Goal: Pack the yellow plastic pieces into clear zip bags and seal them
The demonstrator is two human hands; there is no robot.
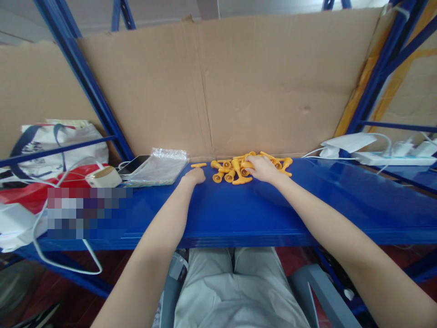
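A heap of orange-yellow plastic T-shaped pieces (229,175), each with a crossbar and a flared round end, lies on the blue shelf top near the cardboard. To the left of this heap, my left hand (194,175) is closed around one such piece; its crossbar (198,165) shows just beyond the fist, and its stem is hidden. My right hand (262,168) reaches over the right part of the heap. Its fingers curl onto a yellow piece (248,166) there and partly cover several others.
A stack of clear plastic bags (167,166) and a phone (136,165) lie at left, beside a white charger (103,176) with cables and a cloth bag (64,146). At right sits a power strip (392,158). A cardboard wall (273,82) stands behind.
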